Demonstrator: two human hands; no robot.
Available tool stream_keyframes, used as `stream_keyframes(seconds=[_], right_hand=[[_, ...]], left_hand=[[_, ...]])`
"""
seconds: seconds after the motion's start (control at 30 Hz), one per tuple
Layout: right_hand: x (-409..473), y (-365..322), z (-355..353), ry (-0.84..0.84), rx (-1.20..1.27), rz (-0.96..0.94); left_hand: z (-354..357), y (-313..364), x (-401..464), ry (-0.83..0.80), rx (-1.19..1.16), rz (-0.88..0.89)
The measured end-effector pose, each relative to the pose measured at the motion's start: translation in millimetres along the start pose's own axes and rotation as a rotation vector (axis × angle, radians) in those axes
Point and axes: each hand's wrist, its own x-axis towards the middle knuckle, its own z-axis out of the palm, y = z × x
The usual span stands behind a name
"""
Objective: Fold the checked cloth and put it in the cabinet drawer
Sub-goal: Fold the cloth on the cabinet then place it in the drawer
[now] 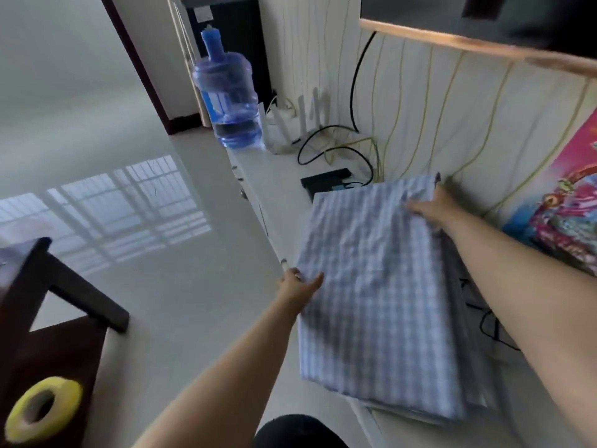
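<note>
The blue-and-white checked cloth [381, 292] lies folded in several layers on top of the long white cabinet [277, 176], its near end hanging past the cabinet's front edge. My left hand [298, 286] grips the cloth's left edge, thumb on top. My right hand [431, 206] pinches the far right corner, where the fabric bunches up by the wall. Small knobs [242, 193] show on the cabinet's front below the top edge; the drawers look closed.
A blue water jug [226, 92] stands at the cabinet's far end, with white router antennas [303, 118], cables and a black box [326, 182] behind the cloth. A colourful poster [562, 202] leans at the right. A dark wooden table [48, 318] with yellow tape [40, 405] is at the left.
</note>
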Motion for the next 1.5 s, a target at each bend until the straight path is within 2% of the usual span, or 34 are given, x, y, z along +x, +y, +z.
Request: stream_keyframes(seconds=[0.1,0.23,0.3,0.4,0.47,0.53,0.6,0.67,0.73,0.83,0.9,0.97,1.03,1.1,1.2,1.23,1.3,1.37,1.4,1.47,1.5], right_hand=[[7,12,1,-0.011,-0.093,0.008],[-1,17,4,0.069,-0.14,-0.134],[-14,11,2,0.063,-0.091,-0.234],[-36,-13,0,-0.02,0.102,-0.344],[-41,-32,0,-0.077,0.26,-0.375],[-36,-47,1,-0.011,0.352,-0.374],[-21,-55,-1,0.136,0.364,-0.298],[-10,-52,-1,0.219,0.156,-0.157],[-14,-39,9,0.14,-0.12,-0.074],[-42,-6,44,-0.107,-0.315,-0.052],[-67,23,63,-0.2,-0.488,-0.023],[-93,51,74,-0.168,-0.692,-0.069],[-118,71,77,-0.082,-0.777,-0.08],[-138,83,76,-0.031,-0.752,-0.03],[-155,92,74,-0.044,-0.777,0.005],[-157,92,76,-0.045,-0.826,-0.038],[-165,88,81,-0.061,-0.82,-0.258],[-177,79,92,-0.218,-0.715,-0.517],[-185,76,98,-0.343,-0.699,-0.576],[-196,77,107,-0.554,-0.783,-0.546],[-196,80,109,-0.6,-0.82,-0.524]], left_hand=[[7,-3,12,0.083,0.012,-0.055],[7,-13,13,-0.003,-0.089,-0.126],[-3,-21,3,-0.122,-0.162,-0.162],[-25,-32,-15,-0.429,-0.328,-0.277],[-36,-39,-21,-0.516,-0.336,-0.267],[-43,-35,-20,-0.486,-0.404,-0.185],[-46,-26,-19,-0.399,-0.489,-0.106],[-44,-21,-16,-0.273,-0.532,-0.072],[-34,-25,-12,-0.173,-0.484,-0.053],[-18,-32,-15,-0.051,-0.319,-0.042],[-12,-32,-18,0.048,-0.248,-0.006],[-12,-29,-23,0.114,-0.199,-0.015],[-14,-31,-27,0.136,-0.159,-0.031],[-17,-36,-27,0.096,-0.103,-0.075],[-25,-40,-31,-0.087,-0.181,-0.216],[-29,-40,-32,-0.125,-0.218,-0.233],[-38,-43,-34,-0.165,-0.234,-0.235],[-46,-47,-38,-0.226,-0.224,-0.261],[-49,-48,-42,-0.274,-0.224,-0.279],[-55,-48,-49,-0.342,-0.229,-0.264],[-56,-47,-50,-0.347,-0.233,-0.232]])
